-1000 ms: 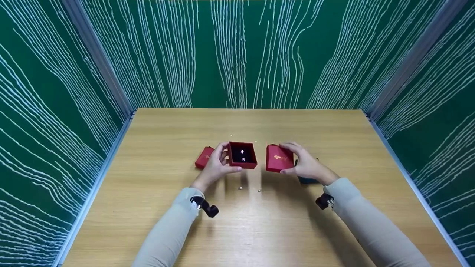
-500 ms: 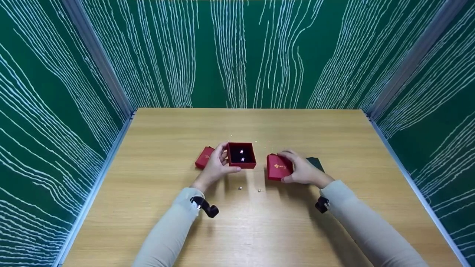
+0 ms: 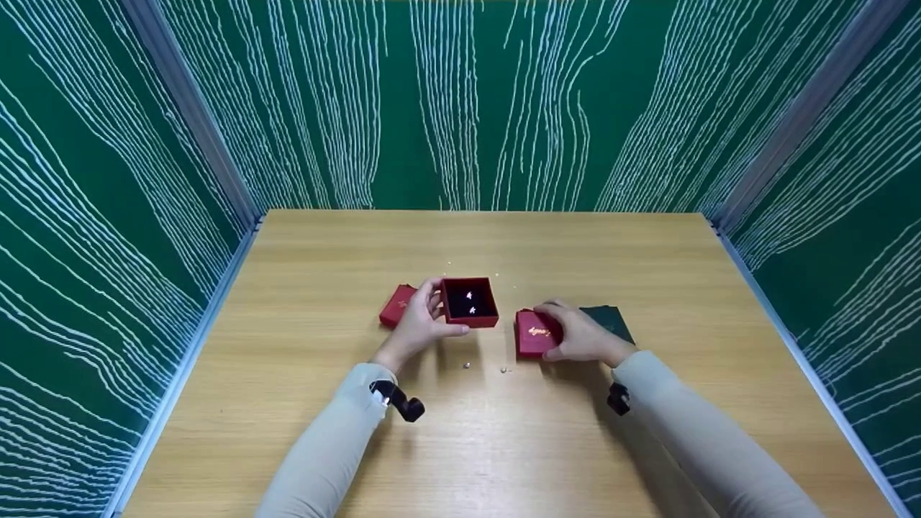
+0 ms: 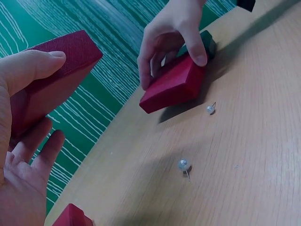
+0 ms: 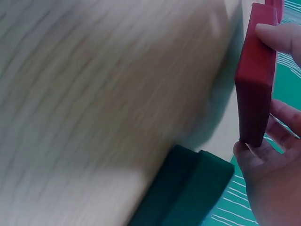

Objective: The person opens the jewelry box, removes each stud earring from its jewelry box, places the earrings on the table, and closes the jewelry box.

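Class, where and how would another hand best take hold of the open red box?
Probably take the open red box by its straight, uncovered right wall, coming from the right: the left hand holds the opposite side, and small shiny pieces inside make the open top worth avoiding.

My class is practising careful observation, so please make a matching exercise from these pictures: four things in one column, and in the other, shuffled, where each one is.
Things
1. Open red box
2. Red lid with gold lettering
3. Green box
4. Two pearl-like studs

Places
A. Lying loose on the table, nearer the person than the boxes
B. Held by the right hand
C. On the table, furthest right of the four
D. Held by the left hand

Right pairs: 1-D, 2-B, 3-C, 4-A
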`<state>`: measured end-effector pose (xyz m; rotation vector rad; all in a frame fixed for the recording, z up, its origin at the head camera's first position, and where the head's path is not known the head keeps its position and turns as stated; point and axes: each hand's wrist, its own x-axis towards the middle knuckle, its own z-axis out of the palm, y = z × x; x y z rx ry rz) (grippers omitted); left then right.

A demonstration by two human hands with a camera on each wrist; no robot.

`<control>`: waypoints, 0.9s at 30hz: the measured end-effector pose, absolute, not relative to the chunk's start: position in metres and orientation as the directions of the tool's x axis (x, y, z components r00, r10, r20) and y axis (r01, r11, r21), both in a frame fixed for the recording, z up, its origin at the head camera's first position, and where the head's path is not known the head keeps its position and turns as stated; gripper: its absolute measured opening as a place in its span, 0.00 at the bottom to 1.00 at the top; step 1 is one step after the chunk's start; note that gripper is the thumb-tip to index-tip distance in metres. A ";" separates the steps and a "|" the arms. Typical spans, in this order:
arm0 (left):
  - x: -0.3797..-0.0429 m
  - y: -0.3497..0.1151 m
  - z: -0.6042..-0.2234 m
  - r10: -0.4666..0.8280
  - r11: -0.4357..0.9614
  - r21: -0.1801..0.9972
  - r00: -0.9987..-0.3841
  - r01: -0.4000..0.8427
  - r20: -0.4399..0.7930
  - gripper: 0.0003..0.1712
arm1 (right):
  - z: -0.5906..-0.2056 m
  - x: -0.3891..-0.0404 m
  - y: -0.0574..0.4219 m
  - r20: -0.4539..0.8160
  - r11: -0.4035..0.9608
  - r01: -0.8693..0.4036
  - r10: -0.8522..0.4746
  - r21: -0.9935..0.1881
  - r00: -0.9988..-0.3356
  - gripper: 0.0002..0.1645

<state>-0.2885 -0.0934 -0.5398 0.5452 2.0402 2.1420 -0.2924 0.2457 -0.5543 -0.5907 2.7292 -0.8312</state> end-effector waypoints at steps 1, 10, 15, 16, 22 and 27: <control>-0.289 -0.093 -0.540 0.340 -0.074 0.986 -0.926 0.150 0.167 0.52 | -0.555 -0.293 0.246 -0.102 0.761 -0.309 -0.439 -0.571 -0.893 0.59; -0.289 -0.094 -0.539 0.341 -0.043 0.988 -0.927 0.151 0.156 0.54 | -0.555 -0.295 0.245 -0.142 0.780 -0.305 -0.445 -0.546 -0.884 0.58; -0.288 -0.092 -0.537 0.343 -0.044 0.990 -0.929 0.133 0.140 0.55 | -0.555 -0.295 0.244 -0.170 0.803 -0.292 -0.432 -0.519 -0.885 0.57; -0.287 -0.091 -0.536 0.342 -0.043 0.991 -0.930 0.131 0.137 0.56 | -0.555 -0.296 0.244 -0.168 0.803 -0.299 -0.437 -0.516 -0.884 0.57; -0.287 -0.088 -0.534 0.335 -0.023 0.991 -0.932 0.134 0.134 0.56 | -0.554 -0.297 0.244 -0.156 0.790 -0.317 -0.456 -0.525 -0.876 0.58; -0.287 -0.089 -0.534 0.346 -0.028 0.992 -0.930 0.120 0.122 0.57 | -0.548 -0.298 0.244 -0.155 0.783 -0.305 -0.450 -0.542 -0.879 0.57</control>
